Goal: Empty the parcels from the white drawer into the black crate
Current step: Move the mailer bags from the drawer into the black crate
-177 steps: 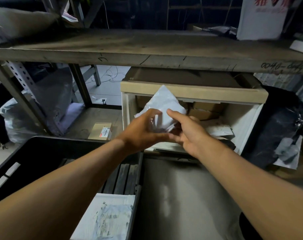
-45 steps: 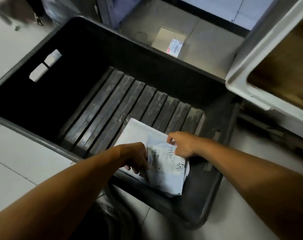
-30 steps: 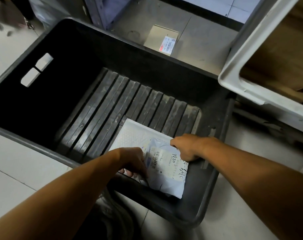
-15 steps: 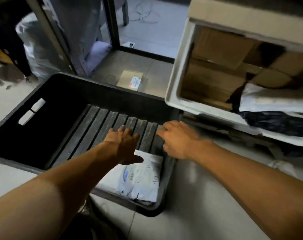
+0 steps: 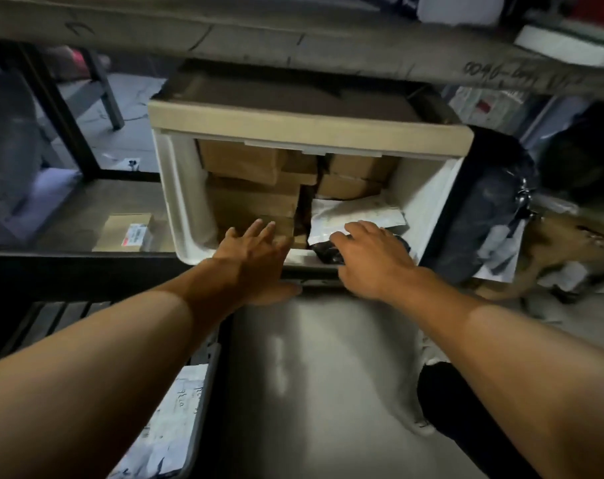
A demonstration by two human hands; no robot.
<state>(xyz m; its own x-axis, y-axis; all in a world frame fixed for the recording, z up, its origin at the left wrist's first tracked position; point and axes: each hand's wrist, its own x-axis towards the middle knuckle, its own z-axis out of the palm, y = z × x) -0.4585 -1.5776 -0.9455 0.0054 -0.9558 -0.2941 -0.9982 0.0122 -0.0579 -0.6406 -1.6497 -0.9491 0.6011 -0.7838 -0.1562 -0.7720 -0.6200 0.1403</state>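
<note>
Head view, nearest first: white mailers lie in the black crate at lower left, partly hidden by the left forearm. Beyond, the left hand reaches over the front lip of the white drawer, fingers spread and straight, holding nothing. The right hand rests with loosely curled fingers on a black parcel just below a white mailer; a grip cannot be told. Brown boxes fill the drawer behind. A small labelled box sits on the floor left, under the wooden shelf.
</note>
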